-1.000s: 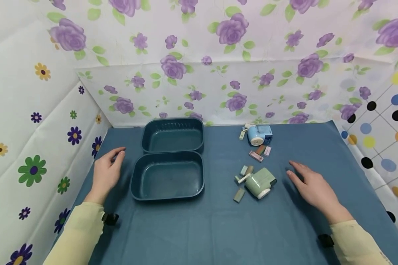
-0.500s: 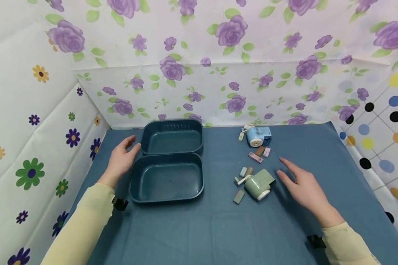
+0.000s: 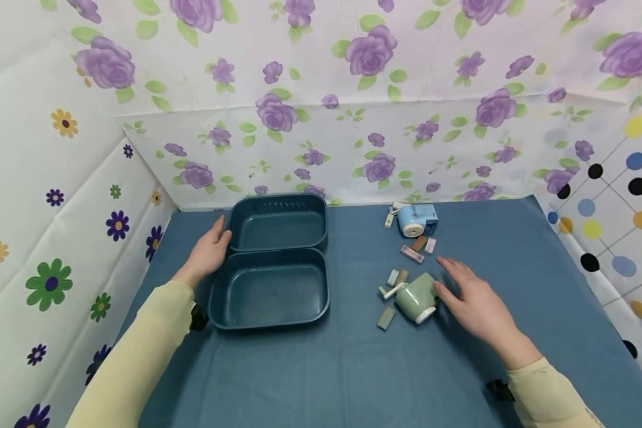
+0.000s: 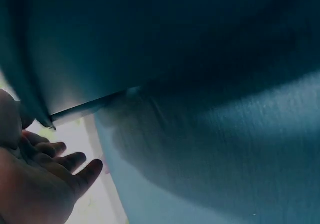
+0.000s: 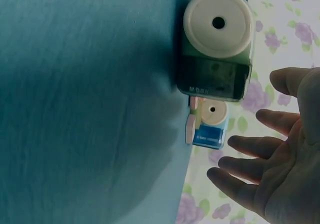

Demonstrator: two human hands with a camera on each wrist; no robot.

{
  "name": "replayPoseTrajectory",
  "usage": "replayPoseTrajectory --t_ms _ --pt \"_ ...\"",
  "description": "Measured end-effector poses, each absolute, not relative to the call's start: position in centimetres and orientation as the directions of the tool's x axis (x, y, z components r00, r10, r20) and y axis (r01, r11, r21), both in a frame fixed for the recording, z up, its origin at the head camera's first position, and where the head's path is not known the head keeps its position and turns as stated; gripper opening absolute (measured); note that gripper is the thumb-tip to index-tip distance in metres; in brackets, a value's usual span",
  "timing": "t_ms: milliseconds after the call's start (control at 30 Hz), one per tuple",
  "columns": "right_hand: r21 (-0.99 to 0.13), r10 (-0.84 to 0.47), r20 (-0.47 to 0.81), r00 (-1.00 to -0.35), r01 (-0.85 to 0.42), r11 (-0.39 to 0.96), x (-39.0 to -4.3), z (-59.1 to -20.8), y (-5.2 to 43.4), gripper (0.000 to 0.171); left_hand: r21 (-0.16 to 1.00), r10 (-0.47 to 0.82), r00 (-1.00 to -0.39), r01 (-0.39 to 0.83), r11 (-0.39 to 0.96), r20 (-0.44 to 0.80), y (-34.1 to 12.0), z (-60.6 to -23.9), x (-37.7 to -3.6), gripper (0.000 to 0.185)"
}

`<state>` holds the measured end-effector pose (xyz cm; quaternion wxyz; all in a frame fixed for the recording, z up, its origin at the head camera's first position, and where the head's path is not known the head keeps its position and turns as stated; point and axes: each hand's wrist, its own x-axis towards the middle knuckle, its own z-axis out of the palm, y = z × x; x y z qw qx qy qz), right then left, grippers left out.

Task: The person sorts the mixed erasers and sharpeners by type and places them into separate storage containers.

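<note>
My left hand point(image 3: 205, 252) is at the left rim of the far dark teal tray point(image 3: 278, 227), fingers loosely extended; whether it touches the rim is unclear. In the left wrist view the tray's wall point(image 4: 100, 44) is above the fingers point(image 4: 90, 176). My right hand point(image 3: 478, 306), fingers spread, hovers just right of a green crank pencil sharpener point(image 3: 416, 298); it holds nothing. The right wrist view has this sharpener's white round face point(image 5: 202, 36) beyond the fingertips. Farther back lies a blue pencil sharpener point(image 3: 418, 219).
Directly in front of the far tray is a matching near tray point(image 3: 275, 294). Several small erasers lie by the sharpeners, including a grey-green eraser point(image 3: 386, 318) and a pink eraser point(image 3: 412, 254). Flowered cloth walls point(image 3: 321, 131) border the blue table point(image 3: 353, 374).
My left hand has moved right, from the table's left side to the far tray's rim. My right hand has moved left, closer to the green pencil sharpener. Trays and sharpeners have stayed put.
</note>
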<state>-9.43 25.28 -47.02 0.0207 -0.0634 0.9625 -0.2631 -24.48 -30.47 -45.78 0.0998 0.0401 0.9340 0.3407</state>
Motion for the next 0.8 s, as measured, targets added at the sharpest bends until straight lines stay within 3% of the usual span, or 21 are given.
replayPoseTrajectory --t_ms 800 --pt "-0.407 -0.156 -0.1 -0.983 -0.102 0.908 -9.6 -48.7 23.3 0.104 0.667 0.153 -0.98 0.029 0.745 -0.129 -30.1 -47.8 -24.5 0.062"
